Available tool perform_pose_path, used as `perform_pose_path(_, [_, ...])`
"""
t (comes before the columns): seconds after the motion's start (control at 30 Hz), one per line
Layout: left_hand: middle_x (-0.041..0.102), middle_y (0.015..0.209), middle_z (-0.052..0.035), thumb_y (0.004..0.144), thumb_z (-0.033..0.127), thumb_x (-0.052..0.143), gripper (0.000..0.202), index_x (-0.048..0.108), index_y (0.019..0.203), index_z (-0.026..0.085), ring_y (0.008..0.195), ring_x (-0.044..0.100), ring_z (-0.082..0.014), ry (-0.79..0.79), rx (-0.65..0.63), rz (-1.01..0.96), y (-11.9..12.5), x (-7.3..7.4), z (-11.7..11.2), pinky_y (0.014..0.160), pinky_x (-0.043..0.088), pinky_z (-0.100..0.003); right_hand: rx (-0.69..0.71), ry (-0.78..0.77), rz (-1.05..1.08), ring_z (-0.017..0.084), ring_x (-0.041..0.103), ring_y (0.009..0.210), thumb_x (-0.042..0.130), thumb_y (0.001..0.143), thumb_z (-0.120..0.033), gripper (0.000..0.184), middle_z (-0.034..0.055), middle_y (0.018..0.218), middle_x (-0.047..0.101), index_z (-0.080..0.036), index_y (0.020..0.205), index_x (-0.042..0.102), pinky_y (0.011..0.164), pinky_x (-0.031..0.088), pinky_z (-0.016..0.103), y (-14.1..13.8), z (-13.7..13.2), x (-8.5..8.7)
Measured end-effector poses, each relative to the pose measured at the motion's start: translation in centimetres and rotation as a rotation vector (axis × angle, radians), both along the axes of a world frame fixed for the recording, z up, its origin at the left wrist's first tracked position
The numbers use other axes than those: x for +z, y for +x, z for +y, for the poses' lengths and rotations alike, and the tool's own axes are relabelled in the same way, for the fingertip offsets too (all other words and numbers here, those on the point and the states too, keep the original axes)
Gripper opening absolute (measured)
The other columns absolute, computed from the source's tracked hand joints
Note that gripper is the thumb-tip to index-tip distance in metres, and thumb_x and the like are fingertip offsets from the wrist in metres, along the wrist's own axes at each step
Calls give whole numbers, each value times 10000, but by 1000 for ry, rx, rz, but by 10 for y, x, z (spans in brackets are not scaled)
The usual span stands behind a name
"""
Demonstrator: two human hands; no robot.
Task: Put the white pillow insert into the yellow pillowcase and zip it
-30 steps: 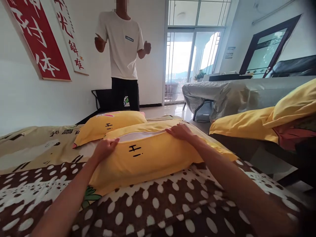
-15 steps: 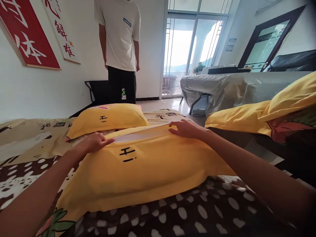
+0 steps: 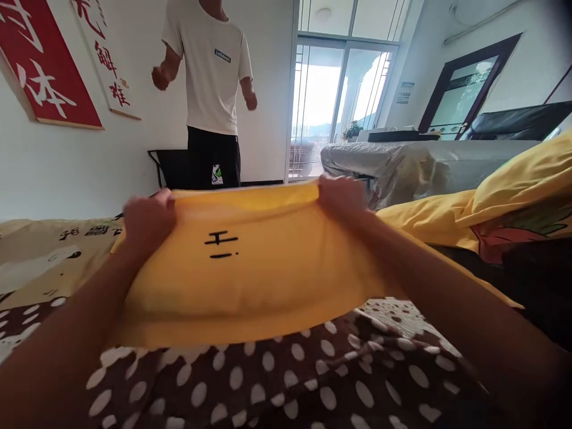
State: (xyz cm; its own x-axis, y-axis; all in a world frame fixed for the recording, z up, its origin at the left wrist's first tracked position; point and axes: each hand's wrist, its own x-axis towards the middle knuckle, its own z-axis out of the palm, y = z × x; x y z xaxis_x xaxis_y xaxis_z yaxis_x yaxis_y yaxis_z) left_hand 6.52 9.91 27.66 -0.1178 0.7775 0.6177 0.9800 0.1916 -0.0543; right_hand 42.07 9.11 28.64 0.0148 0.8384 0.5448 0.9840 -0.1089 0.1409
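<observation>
A yellow pillow [image 3: 259,268] with black "Hi!" lettering is held up in front of me by its far edge, above the bed. My left hand [image 3: 149,219] is closed on the far left part of that edge, somewhat blurred. On the far right part, my right hand [image 3: 343,196] is a fist around the cloth, also smeared by motion. Between the two hands the edge is stretched nearly straight. The pillow's near side hangs over a brown blanket with white spots [image 3: 268,381]. Behind the raised pillow, the second "Hi!" pillow is hidden.
A person in a white T-shirt [image 3: 210,83] stands beyond the bed, forearms raised. More yellow bedding [image 3: 513,185] lies at the right. A table under plastic sheeting [image 3: 379,158] stands behind it. Beige printed bedding [image 3: 49,256] covers the left side.
Both my hands have closed on the pillow's far edge and lifted it, covering the pillow behind. The gap showing white lining is no longer visible. The standing person has raised their forearms.
</observation>
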Motion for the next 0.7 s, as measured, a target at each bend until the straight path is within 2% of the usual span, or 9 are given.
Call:
perform_pose_path(0.07, [560,742,-117,908,345,148,538,597,1001,64,850,563,-279,283,56,40,-4,13,-7,677,324,-300,-84,196,53,316,586,933,226,945,-274,428,201,925,625,-76,1106,571,773,372,403,10,-5,1])
perform_pose_path(0.13, [516,665,-87,900,385,206,514,618,871,80,788,554,-250,314,47,109,-9,-1,-14,650,309,-277,-78,193,42,306,597,897,243,947,-343,444,181,892,639,-97,1055,597,744,379,373,17,-10,-25])
perform_pose_path(0.2, [531,645,-97,871,442,308,467,639,799,120,752,554,-258,35,-68,208,-14,-40,-21,618,318,-286,18,-14,-16,290,615,838,298,933,-363,416,168,854,656,-113,984,627,695,386,338,20,-16,-68])
perform_pose_path(0.27, [598,684,-127,838,367,423,333,662,810,137,765,578,-278,-367,-310,324,-20,-87,-26,643,368,-316,168,-285,-99,272,628,803,334,921,-299,365,171,855,671,-112,931,648,672,390,320,19,-20,-112])
perform_pose_path(0.37, [668,771,-149,820,202,416,274,678,855,134,800,619,-293,-531,-382,377,-28,-133,-30,738,417,-366,273,-404,-144,259,638,806,402,879,-214,282,165,847,682,-113,896,665,692,401,315,16,-24,-149])
perform_pose_path(0.47, [683,886,-183,835,193,359,342,689,885,118,859,630,-332,-631,-367,382,-26,-132,-38,746,438,-413,316,-425,-151,260,640,793,418,885,-269,296,158,820,682,-127,864,677,698,415,325,16,-29,-146])
perform_pose_path(0.6, [697,901,-117,854,349,377,361,700,846,187,864,634,-312,-739,-421,289,-23,-97,-65,722,445,-393,591,-579,1,211,630,800,428,885,-381,321,93,882,685,-180,877,678,711,438,292,39,-47,-105])
perform_pose_path(0.63, [698,900,-93,856,441,370,399,696,846,211,847,633,-296,-700,-438,241,-28,-87,-73,718,442,-382,659,-591,84,198,624,805,429,877,-412,328,73,899,684,-195,891,675,712,444,282,50,-53,-91])
perform_pose_path(0.7, [684,955,-77,836,571,337,487,679,906,231,882,614,-288,-488,-461,140,-46,-68,-86,758,429,-380,635,-436,205,199,614,805,417,862,-449,346,56,916,678,-213,928,662,719,453,297,79,-63,-61])
